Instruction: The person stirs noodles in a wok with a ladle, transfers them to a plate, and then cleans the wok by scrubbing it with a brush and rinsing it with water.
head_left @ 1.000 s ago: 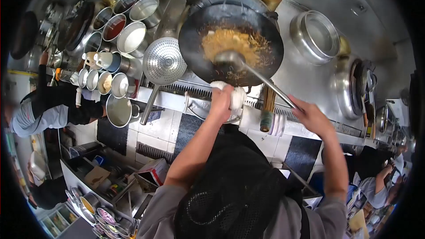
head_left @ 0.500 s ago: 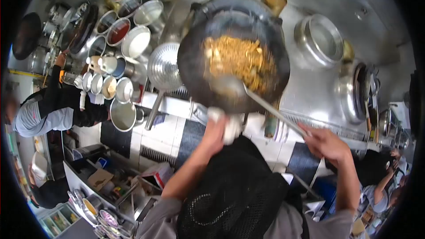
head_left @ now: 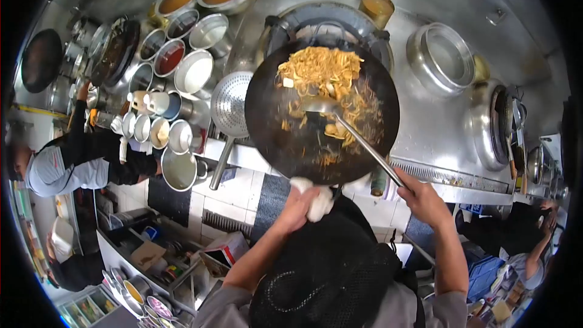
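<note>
A large dark wok [head_left: 279, 146] stands tilted before me at the stove, its far rim over the burner ring. Browned noodles [head_left: 322, 67] are heaped at its far side, with looser strands and pale pieces spread to the right and middle. My left hand [head_left: 297, 209] is closed round a folded white cloth [head_left: 319, 203] at the wok's near rim. The fingers of my right hand [head_left: 420, 199] wrap round the handle of a long metal ladle [head_left: 368, 146], whose bowl rests among the noodles.
Left of the wok are a perforated strainer [head_left: 231, 102], a bowl of white stuff [head_left: 193, 71] and several sauce bowls. Nested metal pots [head_left: 440, 58] stand right. One person [head_left: 67, 167] works at far left, others at far right. Below left is a cluttered cart [head_left: 152, 255].
The wok has come nearer and tilted, baring more of the burner ring. The noodles have gathered at its far side. My right hand and the ladle have shifted left.
</note>
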The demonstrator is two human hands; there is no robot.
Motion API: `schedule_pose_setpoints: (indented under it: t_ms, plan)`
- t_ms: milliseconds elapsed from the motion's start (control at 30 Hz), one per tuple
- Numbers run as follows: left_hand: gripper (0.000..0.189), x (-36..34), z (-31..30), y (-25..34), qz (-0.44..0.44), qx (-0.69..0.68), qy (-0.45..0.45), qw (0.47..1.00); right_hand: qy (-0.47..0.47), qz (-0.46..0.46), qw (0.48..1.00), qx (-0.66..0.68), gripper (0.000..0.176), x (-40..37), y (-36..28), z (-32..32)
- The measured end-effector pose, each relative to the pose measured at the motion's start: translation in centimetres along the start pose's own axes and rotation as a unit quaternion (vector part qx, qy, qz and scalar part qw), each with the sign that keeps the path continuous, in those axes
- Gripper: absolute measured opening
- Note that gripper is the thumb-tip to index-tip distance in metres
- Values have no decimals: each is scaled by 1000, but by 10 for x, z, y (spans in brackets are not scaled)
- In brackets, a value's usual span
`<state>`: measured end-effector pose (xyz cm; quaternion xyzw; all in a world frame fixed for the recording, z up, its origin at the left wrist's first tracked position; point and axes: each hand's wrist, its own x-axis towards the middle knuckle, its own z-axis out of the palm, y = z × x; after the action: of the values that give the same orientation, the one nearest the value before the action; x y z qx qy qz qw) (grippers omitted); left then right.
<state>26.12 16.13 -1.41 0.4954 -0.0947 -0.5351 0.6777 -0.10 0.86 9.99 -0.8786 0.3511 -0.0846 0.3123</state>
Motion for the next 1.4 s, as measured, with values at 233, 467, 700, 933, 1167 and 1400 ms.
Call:
schedule_pose_setpoints:
  t_ms: [233,467,700,933,1167,1400]
  plan:
    - [31,35,26,30,-96,-79,22,992,-226,339,900,156,48,24,-70,-96]
    - [20,81,40,65,-137,-29,-26,990,-112,91,989,-19,47,41,-34,-65]
    - [36,54,-17,-10,-91,-13,-10,996,132,53,989,38,53,15,4,69]
    - [28,163,3,12,-60,-53,-38,996,82,153,975,136,51,-1,-63,23]
    - [32,177,-1,20,-99,-40,-31,994,120,310,929,164,50,-15,7,51]
    - [21,200,-23,17,-138,68,-72,986,198,215,956,25,47,127,26,71]
